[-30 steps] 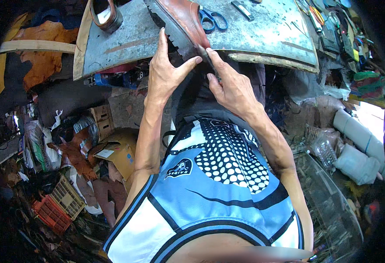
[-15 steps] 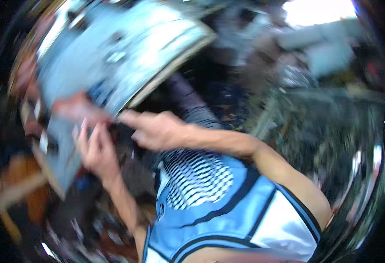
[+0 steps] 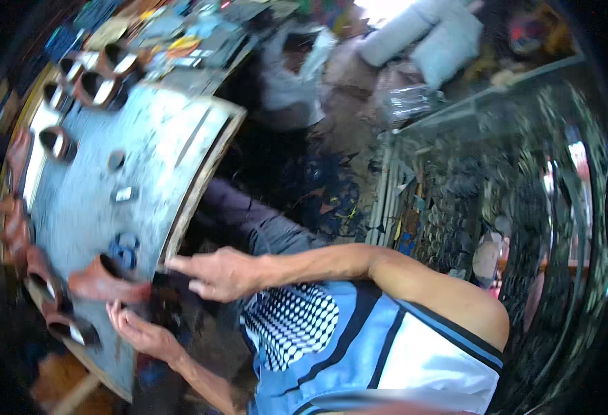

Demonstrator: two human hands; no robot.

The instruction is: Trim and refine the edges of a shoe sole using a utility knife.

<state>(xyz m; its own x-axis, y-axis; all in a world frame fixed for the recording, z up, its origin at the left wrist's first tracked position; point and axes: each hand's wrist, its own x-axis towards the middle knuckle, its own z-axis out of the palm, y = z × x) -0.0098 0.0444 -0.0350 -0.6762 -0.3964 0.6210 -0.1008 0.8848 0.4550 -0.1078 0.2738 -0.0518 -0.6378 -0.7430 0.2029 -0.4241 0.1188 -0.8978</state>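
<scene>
A reddish-brown clog-like shoe [image 3: 107, 282] lies at the near edge of a worn grey-blue tabletop [image 3: 83, 207]. Just below it is my left hand [image 3: 145, 335], palm partly turned up. Its fingers are loosely curled, with the tips close to the shoe's lower side; whether they touch is unclear. My right hand [image 3: 221, 273] is closed at the table's edge, right of the shoe, index finger and thumb toward it. A small dark tip shows beyond these fingers, but blur hides what it is. A blue ring-shaped item [image 3: 123, 250] lies just above the shoe.
Several brown shoes [image 3: 100, 88] line the table's far and left sides. A dark roll [image 3: 116, 160] and a small dark block [image 3: 121, 194] lie mid-table. A glass-topped case [image 3: 484, 111] stands right, with white sacks [image 3: 449, 45] beyond it.
The view has swung, so the table and hands appear lower and further left, and the picture is sharper. Both hands remain beside the brown shoe; the left hand's fingers now look more curled.
</scene>
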